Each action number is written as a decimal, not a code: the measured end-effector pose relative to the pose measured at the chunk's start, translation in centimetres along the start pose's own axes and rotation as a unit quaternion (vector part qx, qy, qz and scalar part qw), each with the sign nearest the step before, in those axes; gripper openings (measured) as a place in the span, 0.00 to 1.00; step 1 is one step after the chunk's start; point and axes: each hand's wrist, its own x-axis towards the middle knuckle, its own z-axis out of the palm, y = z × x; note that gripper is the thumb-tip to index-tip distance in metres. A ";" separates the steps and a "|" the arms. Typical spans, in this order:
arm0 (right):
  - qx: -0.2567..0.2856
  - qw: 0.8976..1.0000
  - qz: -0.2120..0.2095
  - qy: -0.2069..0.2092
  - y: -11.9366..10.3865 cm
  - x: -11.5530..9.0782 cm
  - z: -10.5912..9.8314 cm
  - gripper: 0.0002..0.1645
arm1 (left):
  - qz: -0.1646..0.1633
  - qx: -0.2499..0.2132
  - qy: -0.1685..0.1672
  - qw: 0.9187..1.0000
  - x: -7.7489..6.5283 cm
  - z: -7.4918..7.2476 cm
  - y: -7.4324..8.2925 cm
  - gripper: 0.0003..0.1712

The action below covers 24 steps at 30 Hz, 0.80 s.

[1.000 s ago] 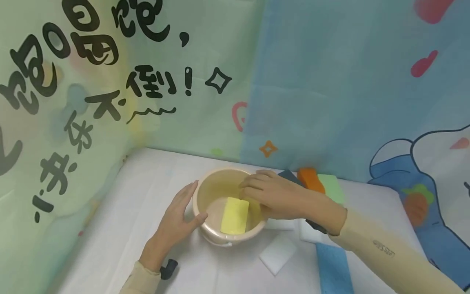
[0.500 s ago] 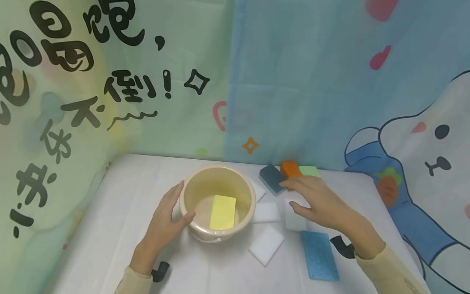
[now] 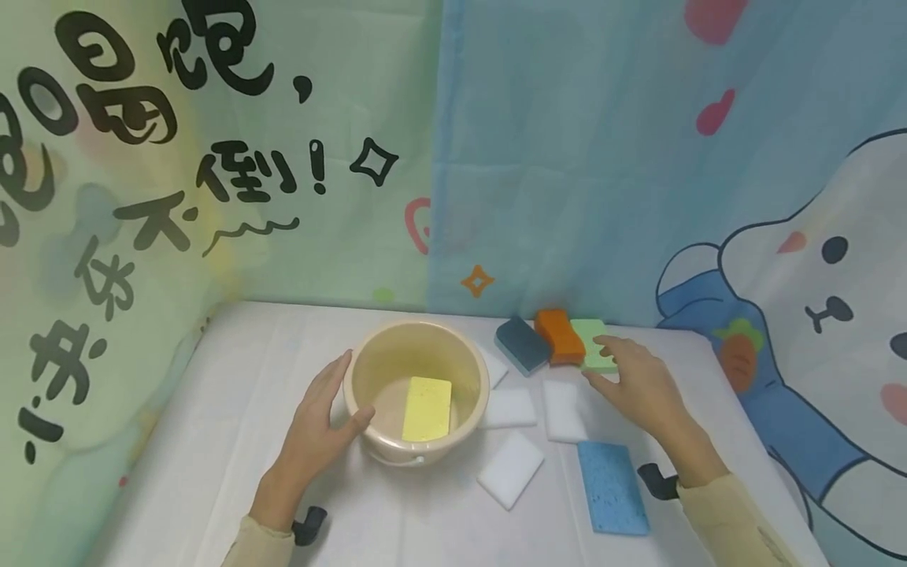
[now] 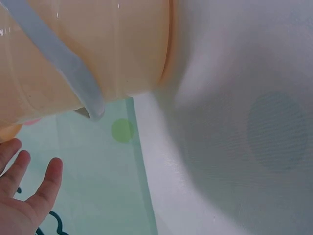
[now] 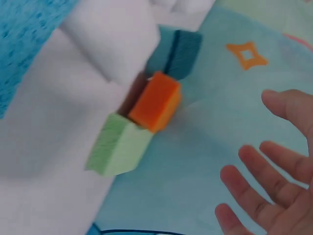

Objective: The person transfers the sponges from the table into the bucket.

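Note:
My left hand rests along the left side of a cream bucket, its thumb at the rim and its fingers fairly straight. Inside the bucket lies a yellow sponge. On the right, my right hand is held over the table with spread, relaxed fingers and nothing in it. Its fingertips overlap a light green sponge in the head view. Left of that are an orange sponge and a dark blue-grey one. The right wrist view shows the green sponge apart from the fingers.
Several white sponge blocks lie right of the bucket. Nearer the front is a flat, speckled blue sponge. The bucket's pale handle hangs down its side. A printed curtain stands behind the white table.
My right hand has left the bucket, where the yellow sponge lies, and moved right past the dark and orange sponges to the green one. The left hand stays at the bucket.

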 end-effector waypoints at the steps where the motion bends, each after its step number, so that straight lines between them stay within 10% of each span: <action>1: 0.002 1.000 0.006 0.005 0.3 0.1 0.2 0.34 | -0.001 0.000 0.000 1.000 0.0 0.0 0.0 0.47; 24: -0.012 0.978 0.186 -0.096 6.3 4.0 5.7 0.52 | 0.009 -0.004 -0.001 1.000 0.1 -0.2 -0.4 0.47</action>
